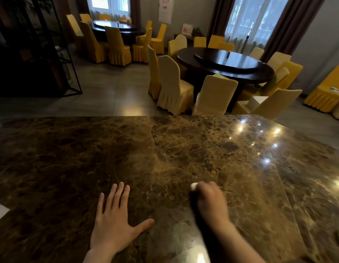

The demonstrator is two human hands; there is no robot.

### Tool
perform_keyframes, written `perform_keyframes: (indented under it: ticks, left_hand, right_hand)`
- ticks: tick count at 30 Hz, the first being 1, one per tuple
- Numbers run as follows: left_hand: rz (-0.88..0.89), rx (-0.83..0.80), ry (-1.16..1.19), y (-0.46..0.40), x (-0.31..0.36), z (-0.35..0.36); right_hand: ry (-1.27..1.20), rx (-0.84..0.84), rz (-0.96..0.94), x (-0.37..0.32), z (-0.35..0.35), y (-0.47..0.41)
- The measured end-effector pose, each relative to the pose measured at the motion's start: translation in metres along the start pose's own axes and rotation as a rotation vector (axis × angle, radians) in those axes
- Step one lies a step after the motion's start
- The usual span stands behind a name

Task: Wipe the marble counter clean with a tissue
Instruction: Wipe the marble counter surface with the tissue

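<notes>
A brown marble counter with pale gold veining fills the lower half of the head view, its far edge running across the middle of the frame; the left hand lies flat on the stone at about seven o'clock from the counter's centre, palm down, fingers spread and pointing toward twelve o'clock, thumb angled out toward three o'clock, holding nothing; the right hand sits at about five o'clock, just beside the left but not touching it, curled into a loose fist and blurred; a small white wad of tissue pokes out at the fist's eleven o'clock side, gripped in the closed fingers and pressed down near the counter surface, though the blur hides whether it touches the stone; bright ceiling-light reflections glint on the polished marble toward two o'clock, and a paler glossy patch shows near the bottom edge at six o'clock between the two forearms; beyond the counter, at one o'clock, stands a dark round dining table ringed by chairs in yellow and cream covers; a second round table with yellow-covered chairs sits farther off at eleven o'clock; a dark metal-framed shelf stands at ten o'clock; curtained windows let daylight in at one o'clock.
</notes>
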State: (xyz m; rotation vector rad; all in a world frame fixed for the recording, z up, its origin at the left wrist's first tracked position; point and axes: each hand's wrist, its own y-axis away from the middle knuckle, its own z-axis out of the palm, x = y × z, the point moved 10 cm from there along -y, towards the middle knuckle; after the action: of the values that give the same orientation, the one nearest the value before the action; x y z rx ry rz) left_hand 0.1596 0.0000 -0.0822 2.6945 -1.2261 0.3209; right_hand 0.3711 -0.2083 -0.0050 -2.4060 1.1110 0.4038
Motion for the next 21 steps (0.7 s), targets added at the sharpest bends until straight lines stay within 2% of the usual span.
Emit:
perform_keyframes:
  ticks: [3,5,7,12,14,15,17,21]
  left_hand:
    - [-0.005,-0.004,-0.008,0.000,0.001,0.000]
    - [-0.008,-0.005,-0.006,-0.001,0.001,0.001]
    - [-0.009,0.000,-0.001,-0.001,0.001,0.002]
    - [0.001,0.001,-0.016,-0.002,-0.002,0.004]
    - [0.005,0.005,-0.019,-0.002,-0.001,0.003]
    - [0.003,0.001,-0.019,-0.002,-0.002,0.003]
    - [0.002,-0.004,-0.012,-0.002,-0.001,0.002]
    - [0.009,-0.014,-0.022,0.000,0.000,0.002]
  right_hand:
    - [0.068,0.134,0.415,0.110,-0.048,-0.017]
    - [0.089,0.196,0.572,0.122,-0.055,-0.014]
    - [0.077,0.155,0.513,0.082,-0.030,-0.010]
    - [-0.040,-0.180,-0.022,-0.076,0.055,0.037]
    - [-0.067,-0.235,-0.174,-0.088,0.050,0.049]
    - [-0.067,-0.210,-0.190,-0.079,0.037,0.048]
    - [-0.028,-0.099,-0.086,-0.038,0.006,0.035]
    - [0.095,0.039,0.351,0.080,-0.046,0.001]
